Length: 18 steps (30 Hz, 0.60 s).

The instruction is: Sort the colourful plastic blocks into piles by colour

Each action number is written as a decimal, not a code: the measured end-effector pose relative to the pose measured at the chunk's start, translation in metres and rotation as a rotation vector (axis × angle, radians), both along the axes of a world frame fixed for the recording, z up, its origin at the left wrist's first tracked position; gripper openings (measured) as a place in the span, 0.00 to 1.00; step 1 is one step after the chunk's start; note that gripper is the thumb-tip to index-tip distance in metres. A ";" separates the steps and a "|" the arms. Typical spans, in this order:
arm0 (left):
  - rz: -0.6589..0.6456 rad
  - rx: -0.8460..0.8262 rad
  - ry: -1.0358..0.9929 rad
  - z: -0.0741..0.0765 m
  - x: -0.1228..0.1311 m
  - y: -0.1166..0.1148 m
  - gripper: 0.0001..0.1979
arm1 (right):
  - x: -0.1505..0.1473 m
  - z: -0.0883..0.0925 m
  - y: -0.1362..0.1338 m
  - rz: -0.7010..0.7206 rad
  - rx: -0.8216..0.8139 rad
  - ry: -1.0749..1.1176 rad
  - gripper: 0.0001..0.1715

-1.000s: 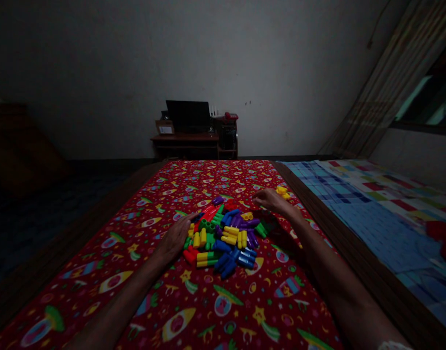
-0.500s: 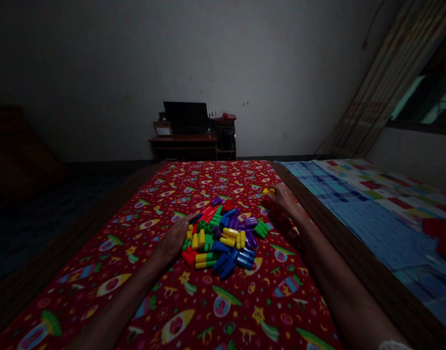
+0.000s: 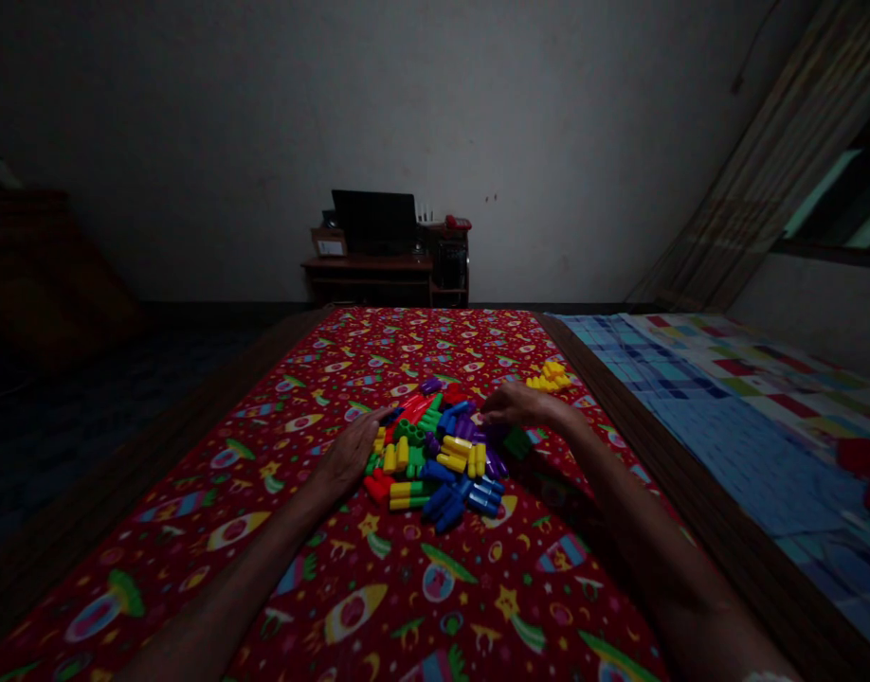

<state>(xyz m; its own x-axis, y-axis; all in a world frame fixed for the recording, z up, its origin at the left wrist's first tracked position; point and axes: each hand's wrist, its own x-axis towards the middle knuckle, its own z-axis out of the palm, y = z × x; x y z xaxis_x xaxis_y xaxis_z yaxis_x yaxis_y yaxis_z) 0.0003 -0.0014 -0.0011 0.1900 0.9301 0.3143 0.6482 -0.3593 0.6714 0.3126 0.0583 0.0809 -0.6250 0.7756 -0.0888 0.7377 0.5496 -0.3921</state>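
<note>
A pile of colourful plastic building blocks [image 3: 439, 459] lies on a red patterned cloth [image 3: 435, 587]. My left hand [image 3: 351, 453] rests flat on the cloth against the pile's left edge, fingers stretched out and open. My right hand [image 3: 515, 405] hovers over the pile's right side, fingers curled down onto the purple and green pieces; whether it holds one is hidden. A small cluster of yellow blocks [image 3: 549, 377] sits apart, just beyond my right hand.
A wooden strip [image 3: 662, 455] borders the cloth on the right, with a blue checked mattress [image 3: 748, 417] beyond it. A low desk with a dark monitor [image 3: 378, 237] stands at the far wall. Dark floor lies to the left.
My right hand went out to the far right with a yellow piece, left it at the yellow cluster, and came back over the pile. My left hand stayed put.
</note>
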 end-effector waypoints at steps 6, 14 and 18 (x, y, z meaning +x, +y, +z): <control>0.001 0.006 0.024 -0.001 -0.001 0.002 0.31 | -0.019 0.016 -0.031 0.118 0.067 -0.095 0.14; 0.013 0.018 0.029 0.003 0.002 -0.001 0.31 | -0.048 -0.001 -0.066 0.240 0.263 -0.126 0.18; 0.002 0.026 0.039 0.003 0.002 -0.001 0.32 | -0.052 -0.006 -0.063 0.299 0.198 -0.021 0.16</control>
<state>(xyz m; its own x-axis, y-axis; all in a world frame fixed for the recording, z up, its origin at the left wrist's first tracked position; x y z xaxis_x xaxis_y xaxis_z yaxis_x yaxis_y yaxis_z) 0.0023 -0.0020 0.0015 0.2011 0.9220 0.3308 0.6746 -0.3752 0.6357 0.2604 -0.0044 0.0751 -0.8266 0.5620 0.0294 0.5395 0.8061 -0.2432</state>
